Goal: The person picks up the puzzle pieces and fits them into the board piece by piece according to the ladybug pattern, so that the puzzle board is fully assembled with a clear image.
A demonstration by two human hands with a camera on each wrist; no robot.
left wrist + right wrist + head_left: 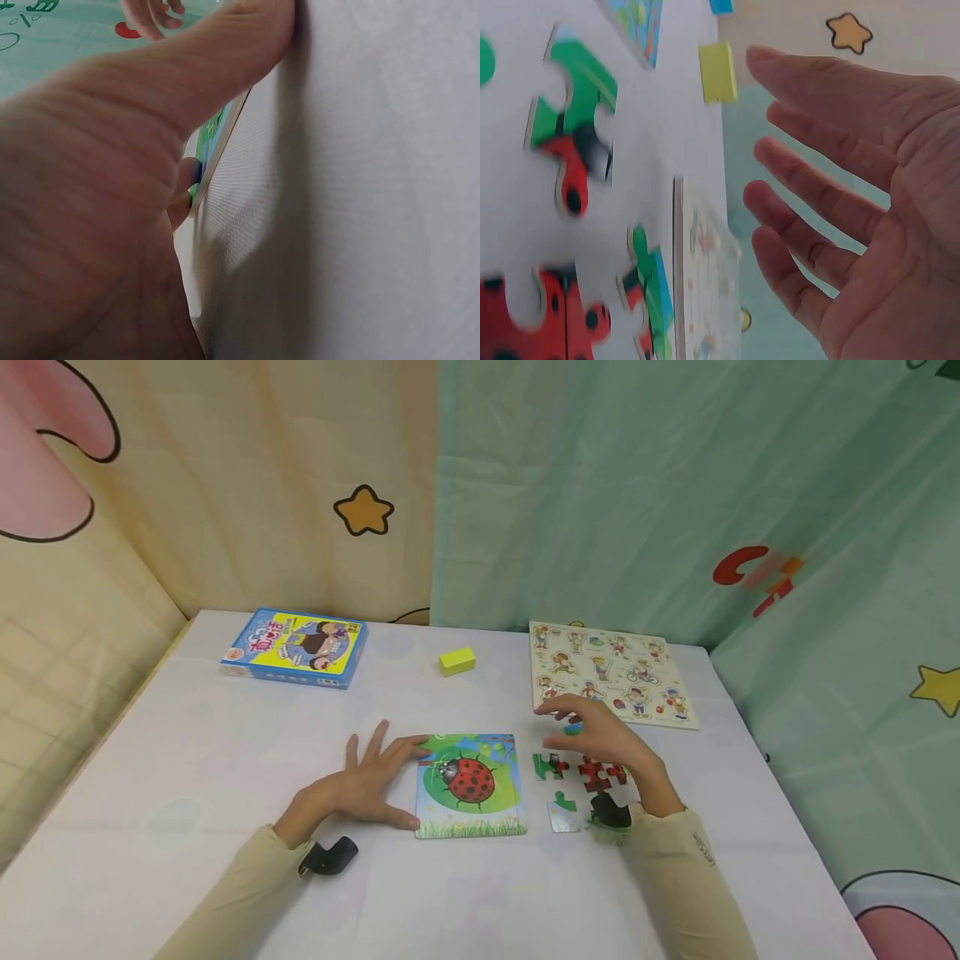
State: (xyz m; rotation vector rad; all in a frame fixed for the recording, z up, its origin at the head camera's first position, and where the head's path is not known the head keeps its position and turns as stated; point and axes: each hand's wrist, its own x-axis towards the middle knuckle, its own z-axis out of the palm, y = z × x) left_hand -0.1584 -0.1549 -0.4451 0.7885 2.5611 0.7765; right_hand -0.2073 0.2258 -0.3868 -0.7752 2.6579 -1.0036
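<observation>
A square ladybug picture board [470, 820] lies flat on the white table. At its left side is my left hand [366, 787], thumb by the lower corner and fingertips resting on the upper corner. In the left wrist view the thumb side of this hand [97, 135] hides most of the board. My right hand [600, 732] hovers over loose jigsaw pieces right of the board, fingers spread and nothing in them. Below it lie a green-and-red piece [581, 90], a red spotted piece [562, 315] and a green-and-blue piece [654, 289]. Sleeve and hand partly cover other pieces.
A pale board with small printed figures [600, 668] lies at the back right. A yellow block [457, 662] sits at the back middle, and a blue-and-yellow box [296, 647] at the back left. Printed curtains [585, 510] hang behind the table.
</observation>
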